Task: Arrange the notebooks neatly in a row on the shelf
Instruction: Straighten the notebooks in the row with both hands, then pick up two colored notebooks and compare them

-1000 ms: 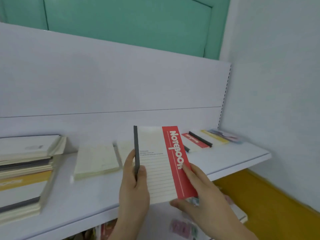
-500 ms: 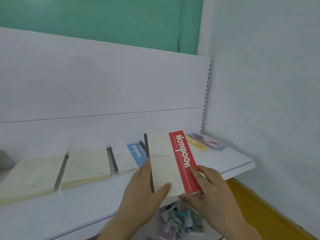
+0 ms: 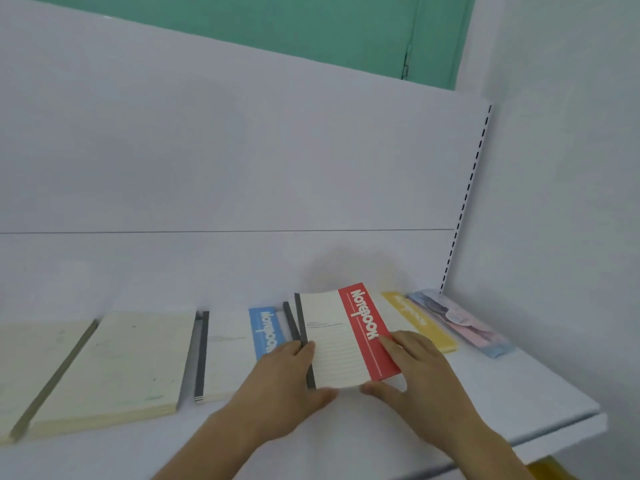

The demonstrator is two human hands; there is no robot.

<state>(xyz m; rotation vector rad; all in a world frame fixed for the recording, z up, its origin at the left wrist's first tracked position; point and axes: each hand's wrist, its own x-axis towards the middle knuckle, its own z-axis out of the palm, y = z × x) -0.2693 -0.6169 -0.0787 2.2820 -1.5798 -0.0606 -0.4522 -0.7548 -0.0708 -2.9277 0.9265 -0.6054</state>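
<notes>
A smooth white shelf (image 3: pixel 519 393) with a flat white back panel carries a row of thin, rectangular notebooks lying flat, each with its long axis running from the front edge toward the back panel. At the far left, two cream notebooks (image 3: pixel 114 362) with plain matte covers lie side by side, a dull olive spine strip between them. Next comes a white notebook with a blue band (image 3: pixel 264 329) and a dark grey spine; its band carries white lettering that reads "Notebook" along its length. At the right lie a yellow-banded notebook (image 3: pixel 419 320), its white print too blurred to read, and, nearest the side wall, a pastel pink-and-blue notebook (image 3: pixel 460 322).

Between the blue and yellow ones sits the red-banded notebook (image 3: pixel 343 337), white and faintly ruled on its left half, with a dark spine on the left edge and "Notebook" in white running lengthwise down the red stripe. Its far end tips slightly left.

The left hand (image 3: pixel 280 382) grips it at the spine, thumb curled under the near edge. The right hand (image 3: pixel 419 368) holds the near right corner, fingers laid on the red band, thumb beneath.
</notes>
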